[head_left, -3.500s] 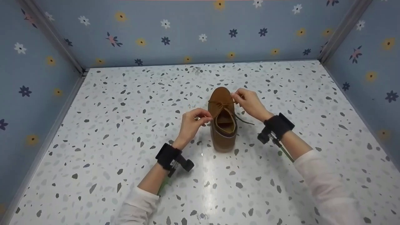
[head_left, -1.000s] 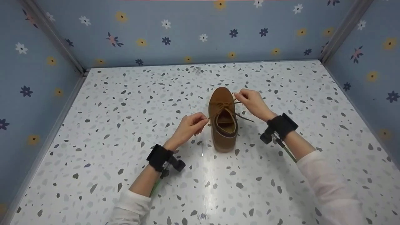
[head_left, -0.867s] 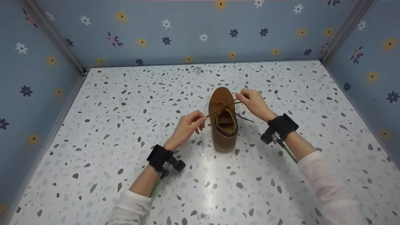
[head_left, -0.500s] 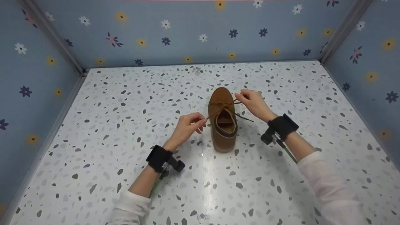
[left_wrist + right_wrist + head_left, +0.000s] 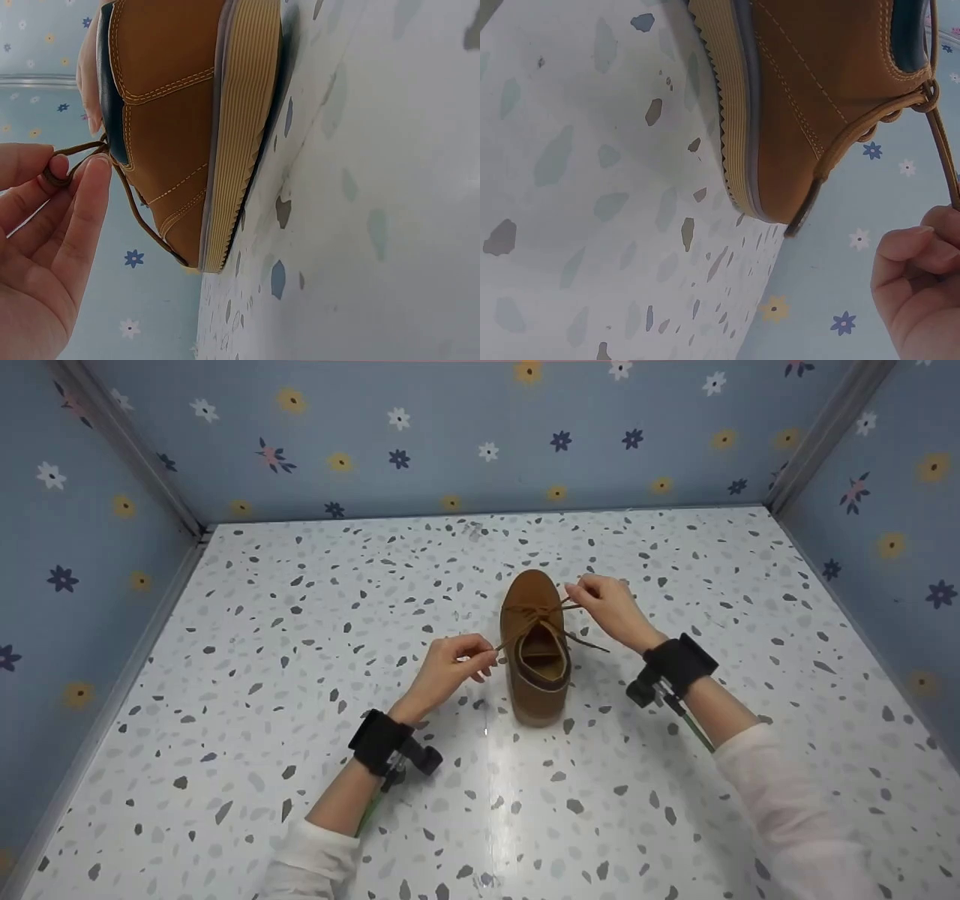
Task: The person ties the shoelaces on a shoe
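A brown lace-up shoe (image 5: 538,701) stands upright on the speckled surface, toe pointing away. My left hand (image 5: 446,664) is left of it, thumb and fingers pinching a loop of the brown shoelace (image 5: 64,154) drawn out from the throat. On the opposite side my right hand (image 5: 611,607) grips another stretch of lace, seen running down into the curled fingers (image 5: 904,251) in the right wrist view. A knot (image 5: 928,96) sits at the top of the lacing. One loose lace end (image 5: 589,643) trails out to the right over the shoe's side.
White speckled tabletop (image 5: 300,607) extends around the shoe. Blue flowered panels (image 5: 442,435) enclose it at the back and both sides. Each wrist wears a black strap (image 5: 381,741) with a small camera mount.
Compared with the earliest frame, my left hand has moved left and slightly toward me, and the right hand slightly right, stretching the lace between them. Over the last half second both stay almost still.
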